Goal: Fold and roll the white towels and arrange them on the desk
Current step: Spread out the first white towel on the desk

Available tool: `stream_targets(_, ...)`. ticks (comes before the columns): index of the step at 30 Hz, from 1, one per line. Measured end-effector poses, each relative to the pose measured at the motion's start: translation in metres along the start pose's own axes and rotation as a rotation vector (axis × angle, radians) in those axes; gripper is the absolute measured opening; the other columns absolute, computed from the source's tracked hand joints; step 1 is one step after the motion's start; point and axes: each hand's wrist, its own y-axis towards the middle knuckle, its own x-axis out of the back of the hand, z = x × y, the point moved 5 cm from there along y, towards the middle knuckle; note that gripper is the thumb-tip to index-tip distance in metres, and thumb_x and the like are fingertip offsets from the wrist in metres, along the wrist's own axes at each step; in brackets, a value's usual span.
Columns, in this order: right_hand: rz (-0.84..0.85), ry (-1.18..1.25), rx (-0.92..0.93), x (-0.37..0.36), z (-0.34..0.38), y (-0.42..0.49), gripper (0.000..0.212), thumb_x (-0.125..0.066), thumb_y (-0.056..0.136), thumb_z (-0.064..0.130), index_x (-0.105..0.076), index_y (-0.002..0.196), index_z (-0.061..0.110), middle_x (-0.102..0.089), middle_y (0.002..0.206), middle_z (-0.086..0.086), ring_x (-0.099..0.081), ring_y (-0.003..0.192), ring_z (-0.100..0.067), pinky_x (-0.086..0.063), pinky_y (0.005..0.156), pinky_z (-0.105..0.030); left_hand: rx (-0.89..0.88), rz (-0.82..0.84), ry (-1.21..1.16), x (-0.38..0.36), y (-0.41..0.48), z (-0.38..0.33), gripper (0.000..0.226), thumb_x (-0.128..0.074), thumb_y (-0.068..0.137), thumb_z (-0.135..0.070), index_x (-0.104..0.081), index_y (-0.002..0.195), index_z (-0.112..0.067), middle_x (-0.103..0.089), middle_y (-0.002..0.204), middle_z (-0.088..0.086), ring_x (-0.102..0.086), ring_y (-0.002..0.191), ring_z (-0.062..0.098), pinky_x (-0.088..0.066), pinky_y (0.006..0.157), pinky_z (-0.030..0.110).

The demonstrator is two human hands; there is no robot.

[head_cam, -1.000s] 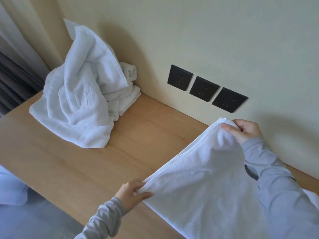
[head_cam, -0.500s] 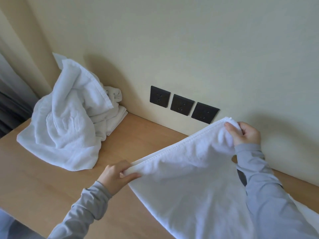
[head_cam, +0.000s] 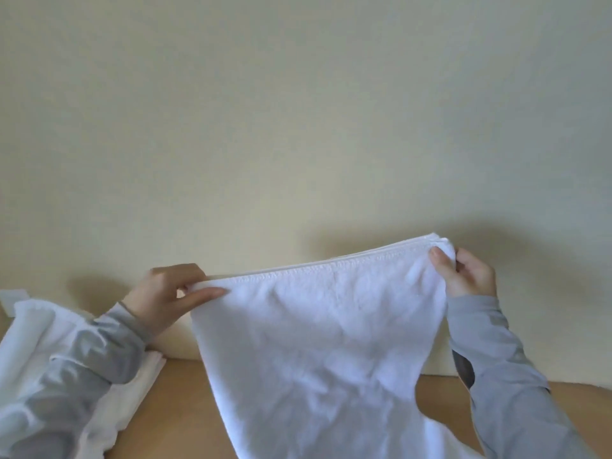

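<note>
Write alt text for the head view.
A left hand and a right hand pinch the top corners of a white towel, holding it up before a cream wall, above a wooden desk. More white towels lie heaped at left, partly behind a grey sleeve.

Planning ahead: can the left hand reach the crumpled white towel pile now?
Likely not yet: left hand pinches the raised white towel, though the crumpled white pile lies beneath its grey sleeve.

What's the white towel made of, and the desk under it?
The white towel looks like soft terry cloth, probably cotton: fuzzy nap, stitched hem, droops in folds. The desk looks like wood or wood-look laminate: smooth, matte, light brown; cannot tell which.
</note>
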Motion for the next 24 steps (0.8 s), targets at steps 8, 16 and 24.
stream_targets(8, -0.191, 0.308, 0.159, 0.086, 0.165, 0.047, 0.02, -0.074, 0.071, 0.03, -0.064, 0.06, 0.017, -0.051, 0.067, 0.001, -0.041, 0.071, -0.019, -0.033, 0.067, -0.034, -0.259, -0.366, -0.029, 0.12, 0.128, -0.124, 0.051, -0.068, 0.055, -0.068, -0.065, 0.065, -0.018, -0.059, 0.058, 0.001, -0.046, 0.055, 0.013, -0.037, 0.053, 0.026)
stream_targets(16, -0.056, 0.343, 0.159, 0.098, 0.19, 0.049, 0.033, -0.075, 0.074, 0.024, -0.059, 0.081, -0.003, -0.049, 0.088, -0.013, -0.043, 0.081, -0.026, -0.031, 0.074, -0.04, -0.303, -0.158, -0.101, 0.143, 0.154, -0.154, 0.022, -0.073, 0.066, -0.045, -0.071, 0.071, -0.024, -0.063, 0.063, 0.0, -0.048, 0.058, 0.01, -0.038, 0.052, 0.018)
stream_targets(24, -0.043, 0.336, 0.368, 0.112, 0.227, 0.043, 0.049, -0.076, 0.072, 0.033, -0.045, 0.073, -0.004, -0.044, 0.077, -0.01, -0.038, 0.066, -0.02, -0.03, 0.056, -0.026, -0.304, -0.314, -0.149, 0.179, 0.145, -0.162, 0.021, -0.081, 0.061, -0.036, -0.072, 0.07, -0.021, -0.066, 0.065, 0.0, -0.054, 0.056, 0.003, -0.044, 0.05, 0.014)
